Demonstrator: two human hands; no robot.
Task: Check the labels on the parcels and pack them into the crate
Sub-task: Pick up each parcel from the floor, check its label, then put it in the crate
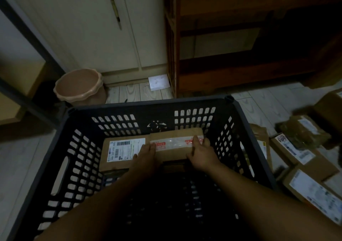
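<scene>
Parcel (172, 152) lies flat inside the crate (148, 104) against its far wall, white label facing up. Our left hand (146, 153) rests on its top, fingers straight and together; our right hand (201, 152) grips its right end, fingers bent over the top, thumb on the near side. More parcels (311, 183) sit on the floor right of the crate.
</scene>
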